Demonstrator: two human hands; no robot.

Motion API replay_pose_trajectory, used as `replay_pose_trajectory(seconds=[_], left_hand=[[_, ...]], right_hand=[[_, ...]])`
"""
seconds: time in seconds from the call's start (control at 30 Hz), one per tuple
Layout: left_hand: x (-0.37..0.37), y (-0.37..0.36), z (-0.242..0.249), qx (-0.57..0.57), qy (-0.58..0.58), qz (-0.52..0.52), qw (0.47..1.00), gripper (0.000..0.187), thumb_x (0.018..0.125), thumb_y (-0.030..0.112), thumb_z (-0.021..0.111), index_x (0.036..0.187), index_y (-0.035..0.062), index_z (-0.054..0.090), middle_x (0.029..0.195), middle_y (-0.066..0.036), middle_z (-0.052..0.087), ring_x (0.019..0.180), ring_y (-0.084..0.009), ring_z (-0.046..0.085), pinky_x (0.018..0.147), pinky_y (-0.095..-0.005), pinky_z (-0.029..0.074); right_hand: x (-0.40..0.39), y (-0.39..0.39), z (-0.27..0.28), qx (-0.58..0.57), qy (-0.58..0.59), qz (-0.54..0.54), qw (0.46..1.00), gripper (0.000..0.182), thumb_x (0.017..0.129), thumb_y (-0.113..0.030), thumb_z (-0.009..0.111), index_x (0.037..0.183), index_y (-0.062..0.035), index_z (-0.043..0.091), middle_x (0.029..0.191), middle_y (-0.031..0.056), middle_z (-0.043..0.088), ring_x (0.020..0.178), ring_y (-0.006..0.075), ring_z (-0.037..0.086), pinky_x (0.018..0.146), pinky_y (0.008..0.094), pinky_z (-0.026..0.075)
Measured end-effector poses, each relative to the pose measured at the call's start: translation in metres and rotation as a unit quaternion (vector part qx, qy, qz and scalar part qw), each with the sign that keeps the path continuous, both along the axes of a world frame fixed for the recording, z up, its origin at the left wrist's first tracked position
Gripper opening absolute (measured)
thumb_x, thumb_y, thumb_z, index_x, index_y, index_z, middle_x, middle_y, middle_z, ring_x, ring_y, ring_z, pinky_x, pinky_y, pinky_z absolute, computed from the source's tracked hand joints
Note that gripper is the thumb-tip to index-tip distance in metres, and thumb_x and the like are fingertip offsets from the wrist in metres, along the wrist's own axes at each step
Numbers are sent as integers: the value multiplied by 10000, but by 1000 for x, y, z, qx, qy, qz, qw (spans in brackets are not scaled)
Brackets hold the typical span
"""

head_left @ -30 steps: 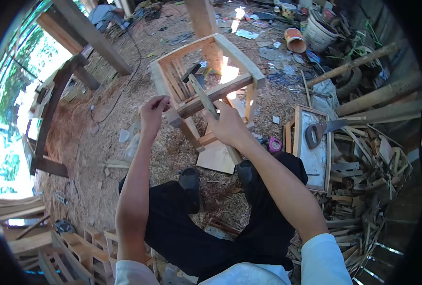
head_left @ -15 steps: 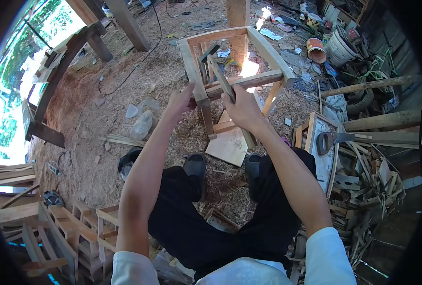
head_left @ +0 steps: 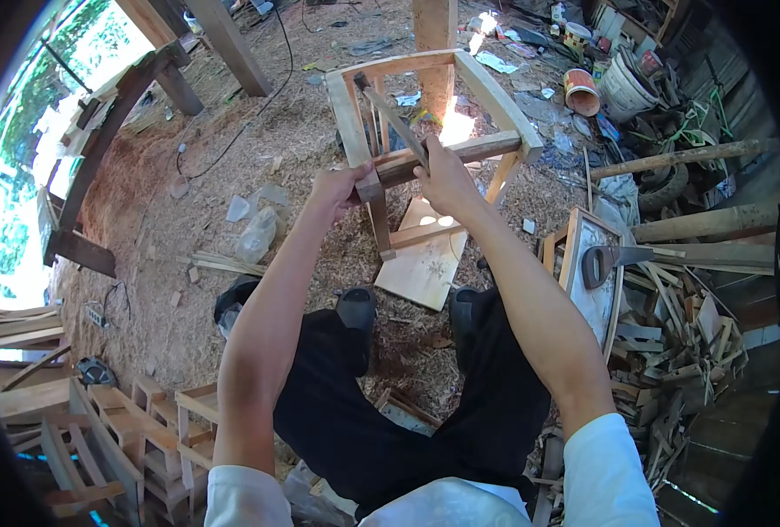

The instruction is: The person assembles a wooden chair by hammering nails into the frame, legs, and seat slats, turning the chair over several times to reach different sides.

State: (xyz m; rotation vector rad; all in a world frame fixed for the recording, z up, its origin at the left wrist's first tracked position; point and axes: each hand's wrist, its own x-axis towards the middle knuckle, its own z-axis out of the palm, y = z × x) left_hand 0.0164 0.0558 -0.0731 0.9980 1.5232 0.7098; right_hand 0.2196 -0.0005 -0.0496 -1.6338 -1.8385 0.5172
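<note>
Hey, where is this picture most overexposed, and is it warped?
Head view: the outdoor background at far left is largely blown out, and the sunlit patch seen through the wooden frame glares white; same head view, yes: fisheye-like curving, black corners.

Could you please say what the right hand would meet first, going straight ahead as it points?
Probably the wooden rail just ahead of the right hand, though depth is unclear and it might pass above.

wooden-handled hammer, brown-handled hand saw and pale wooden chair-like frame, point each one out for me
Wooden-handled hammer (head_left: 398,126): head view, middle of its handle.
Brown-handled hand saw (head_left: 624,256): head view, blade beside the handle.
Pale wooden chair-like frame (head_left: 488,148): head view, its near crossbar.
</note>
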Motion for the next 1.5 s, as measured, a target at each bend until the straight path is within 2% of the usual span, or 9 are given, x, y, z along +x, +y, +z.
replay_pose_trajectory(seconds=[0.2,0.3,0.7,0.77,0.87,0.97,1.07,1.2,1.5], left_hand=[[-6,-1,-2,-7,-88,-13,996,473,788,299,774,997,-84,593,918,-160,648,746,-249,675,661,-319,573],[-7,-7,7,-29,-63,-33,997,456,864,300,689,1103,-69,571,990,-184,637,890,-253,648,825,-357,543],[-12,-1,8,-9,-108,-45,993,507,784,242,776,1066,-127,574,908,-230,657,754,-300,686,657,-344,592],[-9,-2,11,-9,-67,-41,997,471,821,246,737,1065,-124,576,928,-228,654,792,-290,681,722,-346,587],[-9,-1,12,-5,-57,-39,998,455,833,230,724,1059,-135,572,933,-231,652,798,-287,681,740,-344,592],[-9,0,10,-2,-77,-38,996,439,823,210,732,1036,-142,579,913,-231,654,782,-289,686,708,-347,602],[-5,-1,11,13,-52,-29,998,417,814,202,741,996,-143,595,888,-225,659,752,-289,690,669,-353,609],[-5,4,8,39,-53,-4,998,353,752,158,794,850,-134,620,778,-190,669,621,-257,688,525,-321,592],[-8,17,4,-4,114,-100,988,312,877,215,677,938,-86,621,863,-150,659,760,-199,674,709,-282,577]], right_hand=[[2,-4,2,-17,8,15,1000,330,863,-127,591,1096,4,397,985,286,575,943,467,558,823,524,431],[0,-7,3,-20,-1,24,999,328,866,-142,589,1091,2,399,980,282,577,940,466,559,819,524,435],[-16,-9,15,-38,67,21,997,330,856,-113,552,1085,82,417,912,329,598,931,458,595,815,530,467],[-20,-7,9,-48,123,26,991,345,844,-122,550,1084,96,430,914,343,595,932,461,593,808,538,467],[-24,-5,-6,-52,60,-8,997,330,833,-152,563,1096,37,499,910,244,633,869,344,643,717,428,502],[-26,0,-18,-252,374,42,892,385,806,-174,557,1136,22,529,902,130,633,801,208,632,701,350,513],[-30,-3,-14,-279,320,71,902,397,797,-185,569,1148,-2,542,883,53,603,744,129,578,691,294,505],[-34,-2,-19,-231,258,84,934,350,798,-184,563,1100,-7,562,875,70,602,742,144,561,681,294,483],[-30,-9,-10,-211,242,91,943,305,793,-181,568,1034,4,569,825,68,569,766,160,516,697,313,421]])
